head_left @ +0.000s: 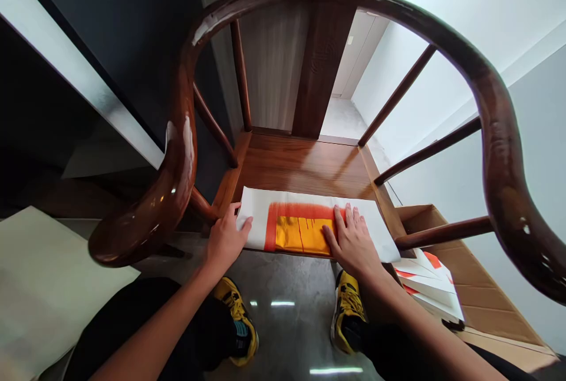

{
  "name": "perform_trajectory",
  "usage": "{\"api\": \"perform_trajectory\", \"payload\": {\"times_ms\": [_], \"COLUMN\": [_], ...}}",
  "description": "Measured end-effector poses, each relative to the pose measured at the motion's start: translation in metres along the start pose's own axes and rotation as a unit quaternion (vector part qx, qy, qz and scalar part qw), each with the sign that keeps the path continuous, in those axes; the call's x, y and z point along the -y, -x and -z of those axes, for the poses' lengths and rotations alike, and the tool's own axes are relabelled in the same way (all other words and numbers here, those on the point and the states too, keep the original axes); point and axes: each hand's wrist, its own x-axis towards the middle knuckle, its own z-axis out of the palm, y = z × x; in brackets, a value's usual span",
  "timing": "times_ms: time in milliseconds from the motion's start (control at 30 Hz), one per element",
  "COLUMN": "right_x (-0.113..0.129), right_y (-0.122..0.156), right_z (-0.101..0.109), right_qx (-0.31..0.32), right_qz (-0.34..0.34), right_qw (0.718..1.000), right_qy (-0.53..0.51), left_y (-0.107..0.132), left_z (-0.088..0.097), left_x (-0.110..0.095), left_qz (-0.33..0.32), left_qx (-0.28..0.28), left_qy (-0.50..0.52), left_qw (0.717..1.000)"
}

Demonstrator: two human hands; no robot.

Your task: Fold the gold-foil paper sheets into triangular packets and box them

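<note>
A folded white sheet of painted paper (254, 222) lies across the front of a brown wooden chair seat (305, 163). An orange-yellow block edged in red, with thin red drips, fills its middle. At the paper's left end is my left hand (226, 239), closed on that edge with the thumb over the top and the other fingers partly hidden. My right hand (356, 242) rests flat on the right part of the painting, fingers stretched out and palm down.
The chair's curved armrest (499, 109) and its spindles surround the seat. A cardboard box (486, 292) stands at the right, with white-and-red folded papers (431, 286) in it. Large pale sheets (48, 275) lie at the left. Below, yellow shoes (236, 316) stand on the grey floor.
</note>
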Motion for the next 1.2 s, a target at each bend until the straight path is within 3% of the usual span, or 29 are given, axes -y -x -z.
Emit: {"api": "perform_trajectory", "payload": {"times_ms": [300,700,967,1033,1100,1133,1200], "right_x": [0.009,0.009,0.011,0.010,0.009,0.008,0.006], "right_y": [0.005,0.004,0.001,-0.001,-0.004,-0.006,-0.009], "right_z": [0.004,-0.004,-0.007,-0.012,-0.018,-0.021,-0.027], "right_qx": [0.047,0.039,0.039,0.029,0.014,0.006,-0.008], "right_qz": [-0.059,-0.071,-0.085,-0.087,-0.088,-0.089,-0.086], "right_qw": [0.995,0.995,0.993,0.993,0.992,0.992,0.992], "right_qy": [0.061,0.063,0.066,0.075,0.085,0.087,0.087], "left_y": [-0.002,0.000,-0.004,-0.002,0.004,0.008,0.019], "left_z": [-0.002,-0.007,-0.009,-0.011,-0.021,-0.030,-0.051], "left_x": [0.000,-0.002,-0.003,-0.013,-0.030,-0.041,-0.061], "left_qz": [0.012,0.001,-0.017,-0.058,-0.155,-0.225,-0.373], "left_qx": [-0.002,-0.059,-0.066,-0.121,-0.173,-0.176,-0.123], "left_qy": [0.011,0.023,-0.053,-0.079,-0.107,-0.120,-0.126], "left_qw": [1.000,0.998,0.996,0.988,0.967,0.951,0.911]}}
